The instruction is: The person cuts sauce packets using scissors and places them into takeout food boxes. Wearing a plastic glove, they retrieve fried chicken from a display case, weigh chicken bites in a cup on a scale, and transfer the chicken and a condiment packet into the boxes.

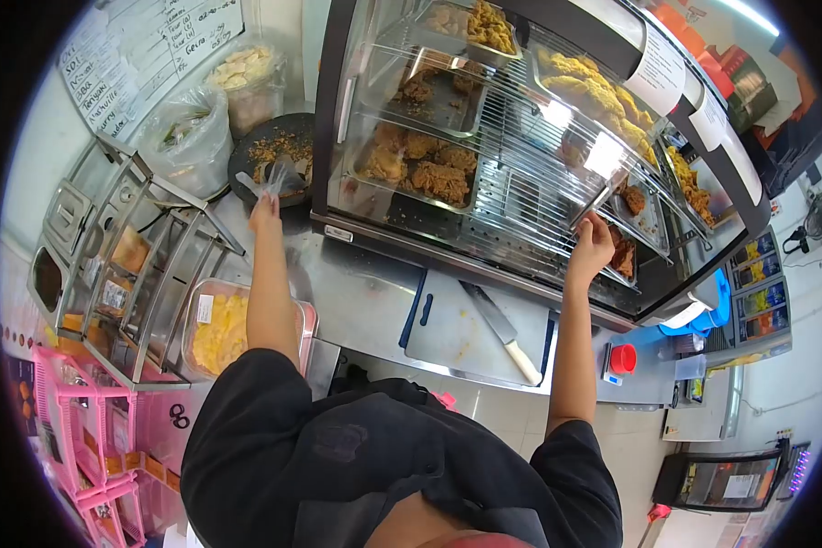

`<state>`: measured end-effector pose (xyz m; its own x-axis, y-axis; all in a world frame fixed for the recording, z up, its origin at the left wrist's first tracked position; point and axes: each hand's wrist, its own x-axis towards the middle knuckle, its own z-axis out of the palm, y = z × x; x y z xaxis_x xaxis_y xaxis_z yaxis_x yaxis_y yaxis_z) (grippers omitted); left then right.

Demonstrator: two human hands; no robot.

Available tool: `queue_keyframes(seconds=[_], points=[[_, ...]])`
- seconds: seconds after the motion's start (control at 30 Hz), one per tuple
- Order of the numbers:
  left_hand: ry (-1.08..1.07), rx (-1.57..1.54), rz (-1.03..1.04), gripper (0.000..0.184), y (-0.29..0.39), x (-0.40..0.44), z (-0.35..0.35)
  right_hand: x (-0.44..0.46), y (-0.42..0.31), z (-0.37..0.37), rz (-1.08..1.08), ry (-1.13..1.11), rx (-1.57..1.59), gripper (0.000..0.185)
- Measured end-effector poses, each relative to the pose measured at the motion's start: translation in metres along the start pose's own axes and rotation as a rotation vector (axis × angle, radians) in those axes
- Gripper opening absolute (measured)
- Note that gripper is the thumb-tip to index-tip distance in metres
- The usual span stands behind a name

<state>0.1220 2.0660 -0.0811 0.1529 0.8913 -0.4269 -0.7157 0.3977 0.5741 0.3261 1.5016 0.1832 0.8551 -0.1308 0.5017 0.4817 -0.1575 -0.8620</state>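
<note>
My left hand (265, 214) is closed on a crumpled clear plastic bag (288, 173). It is at the near edge of a dark round bowl (269, 142) that has brown crumbs and bits in it. On the right, my right hand (594, 245) is closed around a slim metal piece (595, 205) in front of the heated display case (411, 239). I cannot tell whether this piece is a pair of tongs or a handle. Inside the case, a tray of fried chicken (443, 178) sits on the left, with more pieces (623, 256) near my right hand.
On the counter lie a knife (498, 320) and a white cutting board (429, 333). A tub of yellow food (219, 333) stands by my left arm, beside a metal rack (142, 265). Bagged containers (187, 132) are at the back left. A red-lidded container (622, 359) is at right.
</note>
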Motion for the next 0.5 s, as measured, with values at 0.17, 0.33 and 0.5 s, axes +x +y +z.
queue_keyframes(seconds=[0.17,0.33,0.5], points=[[0.119,0.206,0.280,0.011,0.005,-0.035,0.038,-0.009,0.000,-0.008,-0.024,-0.075,0.105,0.027],[0.000,1.026,0.979,0.022,0.035,-0.074,0.046,-0.058,-0.015,-0.029,-0.077,-0.084,-0.050,0.025],[-0.246,1.170,1.042,0.021,0.087,-0.120,0.050,-0.123,-0.003,-0.073,0.171,-0.219,-0.154,0.023]])
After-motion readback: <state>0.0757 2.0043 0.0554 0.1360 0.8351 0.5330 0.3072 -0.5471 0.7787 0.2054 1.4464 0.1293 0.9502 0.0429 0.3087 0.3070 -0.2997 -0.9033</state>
